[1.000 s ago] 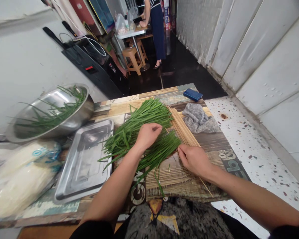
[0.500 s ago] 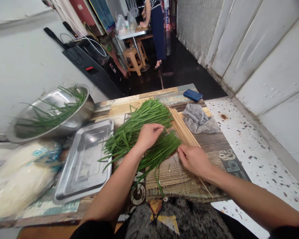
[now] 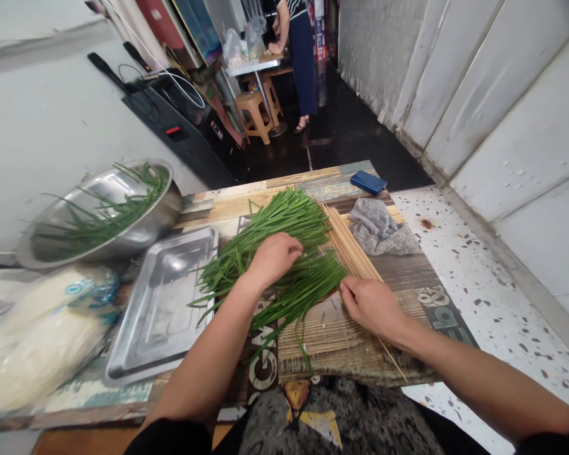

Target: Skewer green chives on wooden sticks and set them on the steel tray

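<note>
Garlic chives (image 3: 284, 218) lie in a thick green pile mid-table, with a nearer bunch (image 3: 313, 281) whose cut ends point right. Over the pile is my left hand (image 3: 277, 256), thumb and fingertips pressed together; whether they hold anything is hidden. My right hand (image 3: 370, 306) is closed at the cut ends of the nearer bunch. A thin bamboo skewer (image 3: 392, 360) comes out below that fist, toward me. Many more bamboo skewers (image 3: 348, 243) lie in a loose row just beyond my right hand.
Left of the chives stands a metal tray (image 3: 116, 363), with a steel bowl (image 3: 164, 208) of chives behind it. Bagged whitish food (image 3: 42, 354) sits at the left edge. A grey cloth (image 3: 382, 227) and blue box (image 3: 368, 182) lie right. A person (image 3: 303, 63) stands at a far table.
My left hand has drawn back a little to the left, away from the skewers and over the chives. My right hand stays at the cut ends.
</note>
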A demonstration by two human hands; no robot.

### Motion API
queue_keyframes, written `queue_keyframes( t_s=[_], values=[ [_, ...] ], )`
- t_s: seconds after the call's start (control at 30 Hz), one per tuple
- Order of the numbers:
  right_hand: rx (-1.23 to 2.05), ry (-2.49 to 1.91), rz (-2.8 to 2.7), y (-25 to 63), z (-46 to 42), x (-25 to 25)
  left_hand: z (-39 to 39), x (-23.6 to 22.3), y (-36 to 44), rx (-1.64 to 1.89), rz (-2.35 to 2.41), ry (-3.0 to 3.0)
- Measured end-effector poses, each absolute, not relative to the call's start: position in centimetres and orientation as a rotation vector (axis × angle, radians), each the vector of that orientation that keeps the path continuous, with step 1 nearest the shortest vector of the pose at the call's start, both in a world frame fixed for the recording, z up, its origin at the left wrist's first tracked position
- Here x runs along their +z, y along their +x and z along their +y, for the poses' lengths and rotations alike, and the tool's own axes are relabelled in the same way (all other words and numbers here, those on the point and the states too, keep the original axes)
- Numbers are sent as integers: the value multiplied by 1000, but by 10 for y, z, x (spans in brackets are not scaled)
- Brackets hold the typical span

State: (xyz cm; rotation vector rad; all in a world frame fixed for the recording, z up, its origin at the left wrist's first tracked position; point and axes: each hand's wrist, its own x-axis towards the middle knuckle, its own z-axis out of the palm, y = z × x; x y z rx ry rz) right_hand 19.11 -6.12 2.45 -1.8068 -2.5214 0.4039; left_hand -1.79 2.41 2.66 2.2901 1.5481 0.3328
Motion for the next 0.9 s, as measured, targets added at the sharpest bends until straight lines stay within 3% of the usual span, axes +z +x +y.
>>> queue_keyframes(
  t_s=[0.2, 0.9],
  values=[
    [391, -1828, -2531, 190, -61, 26, 20, 13, -5, 64, 1645, 2413],
    [385, -1846, -2539, 190, -59, 24, 15, 4, 7, 156, 1758, 2484]
  ],
)
